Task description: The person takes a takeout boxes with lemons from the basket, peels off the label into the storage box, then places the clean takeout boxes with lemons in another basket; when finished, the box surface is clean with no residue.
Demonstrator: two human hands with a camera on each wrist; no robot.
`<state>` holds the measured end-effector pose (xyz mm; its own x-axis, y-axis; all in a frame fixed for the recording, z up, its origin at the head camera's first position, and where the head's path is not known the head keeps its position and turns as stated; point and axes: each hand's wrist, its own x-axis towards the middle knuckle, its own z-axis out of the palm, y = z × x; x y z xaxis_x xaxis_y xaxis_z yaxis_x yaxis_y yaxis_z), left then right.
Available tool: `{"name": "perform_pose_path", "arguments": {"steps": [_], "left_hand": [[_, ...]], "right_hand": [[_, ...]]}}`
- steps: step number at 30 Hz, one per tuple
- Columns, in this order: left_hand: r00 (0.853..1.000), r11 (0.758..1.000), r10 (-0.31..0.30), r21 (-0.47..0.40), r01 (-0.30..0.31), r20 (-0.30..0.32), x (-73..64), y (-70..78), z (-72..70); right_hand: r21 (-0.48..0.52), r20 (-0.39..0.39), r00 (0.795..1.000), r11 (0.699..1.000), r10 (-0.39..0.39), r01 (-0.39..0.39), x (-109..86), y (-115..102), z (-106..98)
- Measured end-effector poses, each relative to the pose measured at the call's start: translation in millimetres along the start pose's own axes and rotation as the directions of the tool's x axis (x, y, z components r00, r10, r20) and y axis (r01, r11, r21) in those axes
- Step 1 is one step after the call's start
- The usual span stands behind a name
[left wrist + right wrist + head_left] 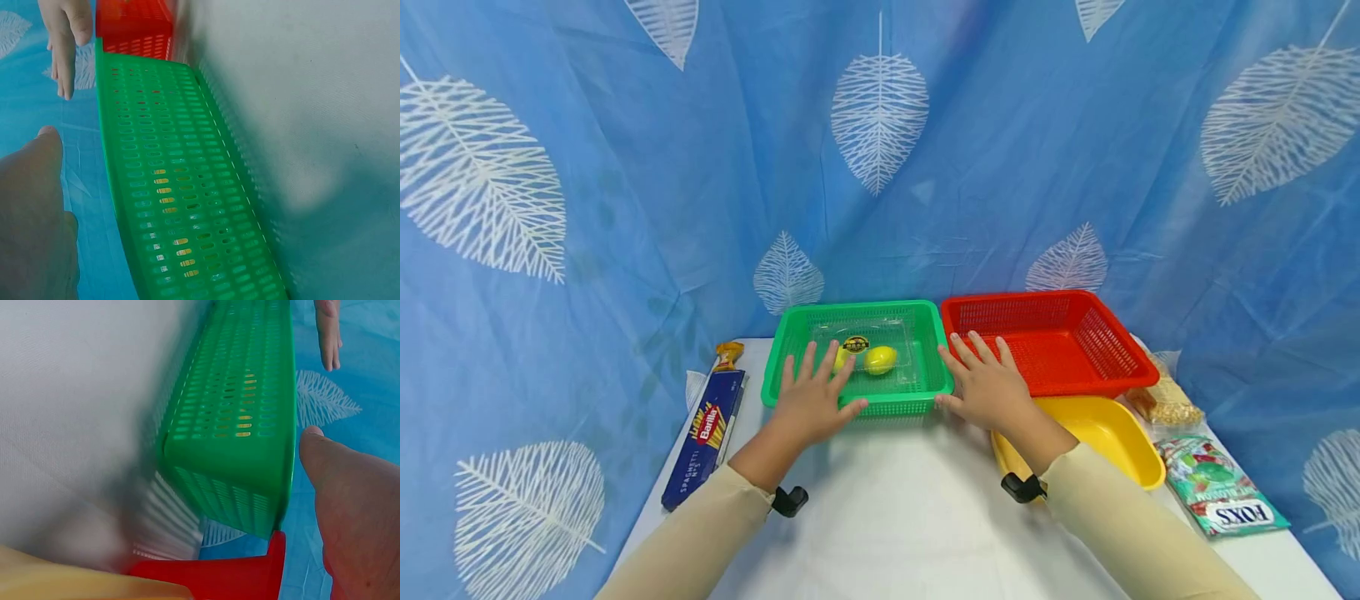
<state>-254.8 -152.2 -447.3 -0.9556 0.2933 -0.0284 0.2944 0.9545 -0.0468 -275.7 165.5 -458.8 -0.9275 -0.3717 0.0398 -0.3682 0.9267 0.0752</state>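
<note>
A green basket point(857, 408) stands at the back of the white table. In it lies a clear plastic package point(891, 329) with a dark label and two yellow lemons point(881, 360); one is partly behind the fingers. My left hand point(812, 404), fingers spread, is over the basket's near left part and holds nothing. Spread in the same way, my right hand point(992, 390) is by the basket's right end, near the red basket point(1052, 387), and is also bare. The left wrist view shows both hands above the level of the green rim point(112, 181).
A yellow basin point(1112, 433) sits in front of the red basket. To the right lie a clear bag of pale grains point(1172, 404) and a green FOX'S bag point(1221, 487). On the left are a blue Barilla spaghetti box point(703, 437) and a small orange-brown packet point(728, 355).
</note>
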Motion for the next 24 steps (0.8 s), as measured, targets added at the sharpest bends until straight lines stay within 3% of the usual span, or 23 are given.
{"name": "perform_pose_path", "arguments": {"steps": [16,24], "left_hand": [[1.000,0.999,-0.029,-0.031,0.029,-0.005,1.6,-4.9,3.2],[0.997,0.995,-0.070,-0.077,0.068,-0.020,0.4,-18.9,13.5]], "right_hand": [[0.028,-0.025,1.000,1.000,0.014,-0.014,4.1,-0.6,-0.5],[0.148,-0.019,1.000,0.989,0.018,-0.015,14.0,-8.5,5.2]]}}
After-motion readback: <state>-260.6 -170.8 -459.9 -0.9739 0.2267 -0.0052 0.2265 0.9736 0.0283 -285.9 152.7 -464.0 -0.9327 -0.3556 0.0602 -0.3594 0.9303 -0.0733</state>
